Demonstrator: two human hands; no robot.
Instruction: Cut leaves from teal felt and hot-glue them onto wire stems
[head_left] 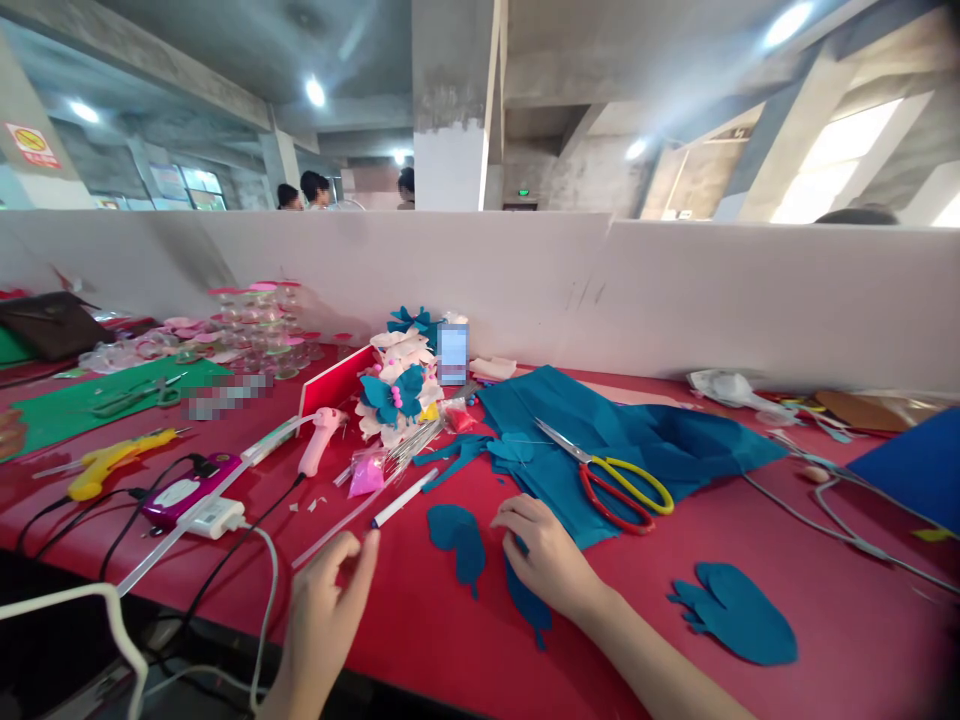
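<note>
My left hand [331, 600] hovers over the table's front edge, its fingers bent and thumb apart, with nothing in it. My right hand [551, 560] rests over a dark teal fabric cutout [531, 605], partly hiding it; its bent fingers are apart, and I see no firm grip. Just left of that hand lies a second teal cutout [459, 540], curved with a narrow stem. Farther right is a pile of teal cutouts [746, 615]. Scissors [622, 490] with red and yellow handles lie spread on a large teal fabric sheet [555, 410]. A white marker [409, 498] lies beyond my left hand.
A pink glue gun [324, 438], a yellow tool [112, 465] and a purple power strip [187, 490] with trailing cables occupy the left. Fabric flowers [397, 390] stand beside a phone [452, 353]. A white partition [525, 280] runs along the back, with people beyond it.
</note>
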